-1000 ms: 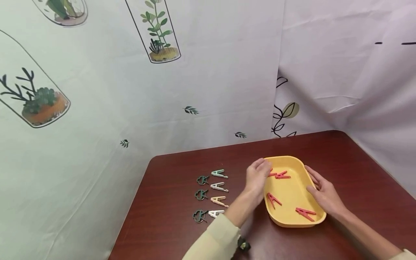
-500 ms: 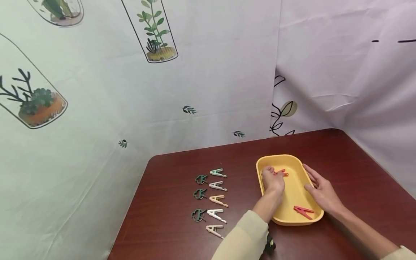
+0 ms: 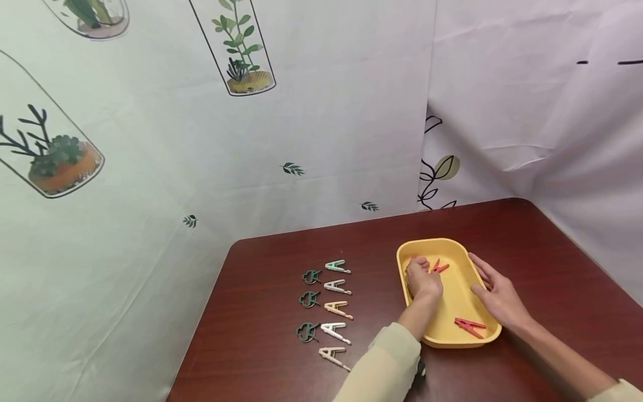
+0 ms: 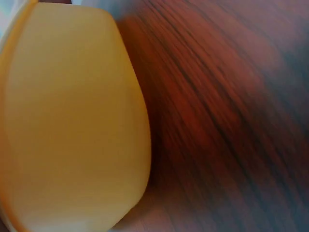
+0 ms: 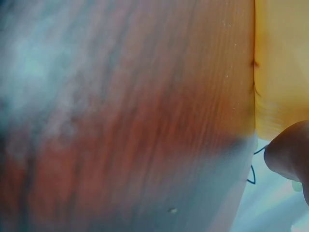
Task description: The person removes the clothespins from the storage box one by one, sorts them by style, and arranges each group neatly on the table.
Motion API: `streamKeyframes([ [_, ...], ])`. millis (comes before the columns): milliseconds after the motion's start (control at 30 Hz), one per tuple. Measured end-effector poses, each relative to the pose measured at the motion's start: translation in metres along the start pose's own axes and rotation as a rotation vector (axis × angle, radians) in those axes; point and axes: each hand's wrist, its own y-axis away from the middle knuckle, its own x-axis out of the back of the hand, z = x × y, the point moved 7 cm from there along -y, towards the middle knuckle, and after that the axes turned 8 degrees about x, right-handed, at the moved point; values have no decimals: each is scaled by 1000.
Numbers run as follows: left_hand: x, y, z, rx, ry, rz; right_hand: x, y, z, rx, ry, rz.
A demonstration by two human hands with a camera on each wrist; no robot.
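Observation:
A yellow tray (image 3: 459, 301) with raised sides rests on the table. My right hand (image 3: 502, 298) grips its right rim, thumb on the near side and fingers along the outer wall. Inside the far left corner, my left hand (image 3: 424, 277) has its fingers curled around a red clothespin (image 3: 414, 258), mostly hidden by the hand. Just right of it lies another red clothespin (image 3: 440, 267), and a further red clothespin (image 3: 469, 327) is near the front. The left wrist view shows the tray's outer wall (image 4: 77, 116); a fingertip (image 5: 289, 152) appears beside the tray in the right wrist view.
Left of the tray, a column of several pale clothespins (image 3: 335, 309) lies on the dark red table (image 3: 251, 312). Beside them are three green ring-shaped clips (image 3: 309, 299). A printed white curtain (image 3: 326, 111) hangs behind the table.
My left hand has moved from the tray's left rim down into it. The red clothespins at the far end have shifted and turned. My right hand stays on the rim.

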Motion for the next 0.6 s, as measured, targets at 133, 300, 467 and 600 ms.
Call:
streamKeyframes([
  [133, 0, 0, 1, -141, -215, 57, 0, 1, -1, -7, 17, -1],
  [300, -1, 3, 1, -280, -328, 96, 0, 2, 1, -19, 29, -4],
  [467, -2, 4, 3, -318, -365, 104, 0, 0, 0, -9, 20, -3],
  [600, -3, 5, 4, -295, -377, 63, 0, 0, -1, -8, 14, -3],
])
